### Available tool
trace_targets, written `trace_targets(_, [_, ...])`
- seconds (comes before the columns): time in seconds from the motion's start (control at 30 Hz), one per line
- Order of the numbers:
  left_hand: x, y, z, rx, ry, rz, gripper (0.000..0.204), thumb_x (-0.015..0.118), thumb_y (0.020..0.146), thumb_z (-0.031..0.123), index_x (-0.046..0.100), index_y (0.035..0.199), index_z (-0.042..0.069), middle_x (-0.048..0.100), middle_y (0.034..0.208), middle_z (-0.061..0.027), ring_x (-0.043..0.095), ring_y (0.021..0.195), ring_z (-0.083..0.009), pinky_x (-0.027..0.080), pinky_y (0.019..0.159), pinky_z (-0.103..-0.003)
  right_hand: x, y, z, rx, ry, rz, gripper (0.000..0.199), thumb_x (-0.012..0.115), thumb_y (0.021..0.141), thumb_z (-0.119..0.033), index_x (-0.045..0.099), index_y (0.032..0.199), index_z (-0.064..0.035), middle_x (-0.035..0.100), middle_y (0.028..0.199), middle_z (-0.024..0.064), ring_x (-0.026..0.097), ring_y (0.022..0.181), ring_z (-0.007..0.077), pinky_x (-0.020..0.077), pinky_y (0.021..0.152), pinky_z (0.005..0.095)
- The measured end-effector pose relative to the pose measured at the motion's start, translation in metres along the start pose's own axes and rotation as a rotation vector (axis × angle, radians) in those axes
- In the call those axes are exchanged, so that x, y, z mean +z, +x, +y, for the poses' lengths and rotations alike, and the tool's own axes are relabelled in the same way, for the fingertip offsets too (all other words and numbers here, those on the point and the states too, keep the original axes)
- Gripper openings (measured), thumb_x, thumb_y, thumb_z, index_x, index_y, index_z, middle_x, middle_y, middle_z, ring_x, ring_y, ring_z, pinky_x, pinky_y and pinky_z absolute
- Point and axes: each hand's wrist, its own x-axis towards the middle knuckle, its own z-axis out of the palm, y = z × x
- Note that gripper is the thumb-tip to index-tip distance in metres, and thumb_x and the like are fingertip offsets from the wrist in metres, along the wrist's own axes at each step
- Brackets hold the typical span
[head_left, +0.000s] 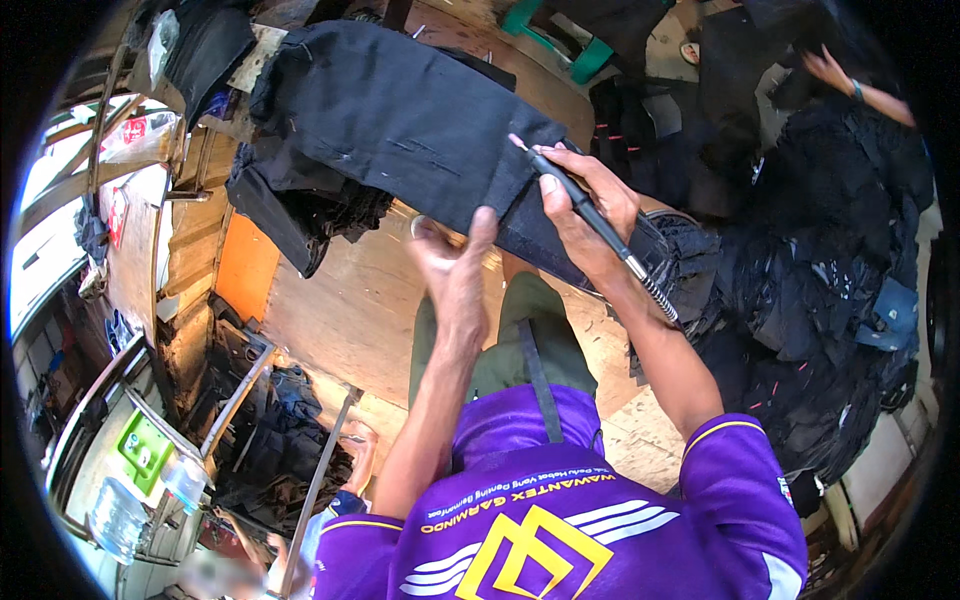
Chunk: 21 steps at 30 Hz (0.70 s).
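Black denim trousers (400,125) lie stretched across a narrow support in front of me, with a few frayed, worn marks on the cloth. My right hand (595,205) grips a rotary grinding pen (588,208), a dark handpiece with a pinkish tip and a spring-sleeved cable end. That tip is at the cloth's surface; whether it touches, I cannot tell. At the near edge of the denim is my left hand (455,265), slightly blurred, thumb and fingers apart, with no thing visible in it.
A big heap of dark garments (800,250) fills the right side, where another person's hand (828,70) reaches in. More black cloth (290,195) hangs at left. Lower left are a green tray (143,450), a clear plastic container (118,520) and a metal bar (325,480).
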Motion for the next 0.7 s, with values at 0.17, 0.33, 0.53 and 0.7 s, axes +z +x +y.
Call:
trace_targets(0.17, [-0.021, 0.005, -0.033, 0.204, 0.209, -0.173, 0.029, 0.086, 0.101, 0.022, 0.074, 0.113, -0.002, 0.079, 0.095, -0.0074, 0.071, 0.085, -0.0131, 0.054, 0.084, -0.028, -0.013, -0.004, -0.003, -0.060, -0.053, -0.085, 0.026, 0.077, 0.096, -0.009, 0.078, 0.118, 0.0050, 0.083, 0.115, 0.0181, 0.080, 0.113, 0.0314, 0.0606, 0.106, 0.0412])
trace_targets(0.33, [-0.038, 0.012, -0.019, 0.018, -0.012, -0.195, 0.030, 0.080, 0.102, 0.010, 0.071, 0.127, -0.004, 0.077, 0.119, -0.0137, 0.074, 0.110, -0.0183, 0.060, 0.100, -0.036, -0.016, -0.017, 0.001, -0.230, -0.053, -0.135, 0.027, 0.076, 0.090, -0.002, 0.077, 0.115, 0.0067, 0.083, 0.111, 0.0206, 0.082, 0.107, 0.0336, 0.0628, 0.105, 0.0454])
trace_targets(0.53, [-0.038, 0.018, -0.011, 0.155, 0.110, -0.215, 0.048, 0.088, 0.095, 0.003, 0.065, 0.135, -0.010, 0.075, 0.125, -0.0183, 0.074, 0.112, -0.0213, 0.061, 0.101, -0.035, -0.013, -0.028, -0.002, -0.265, -0.093, -0.151, 0.030, 0.078, 0.080, 0.001, 0.079, 0.110, 0.0048, 0.083, 0.108, 0.0195, 0.083, 0.103, 0.0355, 0.0666, 0.100, 0.0449])
trace_targets(0.7, [-0.039, 0.011, -0.024, 0.280, 0.169, -0.224, 0.040, 0.084, 0.100, 0.004, 0.063, 0.130, -0.009, 0.074, 0.117, -0.0170, 0.074, 0.107, -0.0194, 0.063, 0.095, -0.033, -0.019, -0.034, -0.003, -0.288, -0.079, -0.174, 0.030, 0.078, 0.078, 0.001, 0.080, 0.108, 0.0041, 0.083, 0.105, 0.0189, 0.083, 0.105, 0.0348, 0.0672, 0.101, 0.0483])
